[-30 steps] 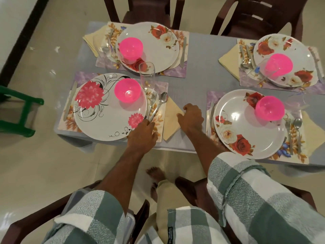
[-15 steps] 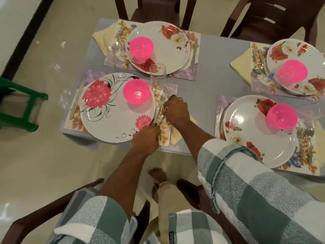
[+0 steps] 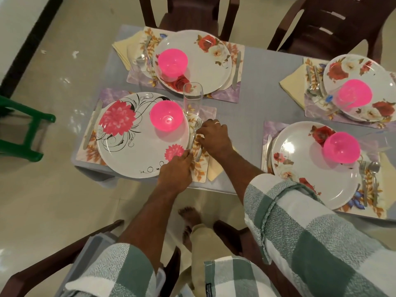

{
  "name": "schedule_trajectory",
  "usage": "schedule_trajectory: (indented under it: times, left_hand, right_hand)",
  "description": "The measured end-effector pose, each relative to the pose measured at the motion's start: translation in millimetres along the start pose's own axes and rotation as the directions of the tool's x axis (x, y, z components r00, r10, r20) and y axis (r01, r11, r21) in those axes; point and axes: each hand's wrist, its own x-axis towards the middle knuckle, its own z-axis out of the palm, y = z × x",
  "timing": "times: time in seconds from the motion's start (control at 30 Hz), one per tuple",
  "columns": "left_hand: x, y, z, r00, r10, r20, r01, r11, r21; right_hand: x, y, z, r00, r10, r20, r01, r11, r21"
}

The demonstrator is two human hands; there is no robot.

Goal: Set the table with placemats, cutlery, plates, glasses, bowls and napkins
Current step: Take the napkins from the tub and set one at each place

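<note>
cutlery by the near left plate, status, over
Left hand grips fork handle. Right hand over spoon, grip unclear. Both lie on the placemat; glass just beyond.

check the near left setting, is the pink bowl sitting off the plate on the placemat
No, the pink bowl sits on the flower-patterned plate, at its far right part, beside the tall glass.
</note>
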Motion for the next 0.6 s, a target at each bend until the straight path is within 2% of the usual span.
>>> schedule_trajectory:
  times: [0.27,0.47,0.6]
  left_hand:
    - [-7,0,7,1.0,0.013,0.001,-0.013,1.0,-0.02]
    - [-11,3,3,0.998,0.061,-0.001,-0.061,0.998,-0.031]
    - [-11,1,-14,0.991,0.043,-0.123,-0.052,0.996,-0.073]
  right_hand:
    - [4,-8,1,0.994,-0.053,0.1,0.066,0.99,-0.128]
    - [6,-8,-1,0.99,-0.069,0.127,0.084,0.989,-0.119]
    - [4,-4,-7,0.997,-0.054,0.047,0.055,0.998,-0.02]
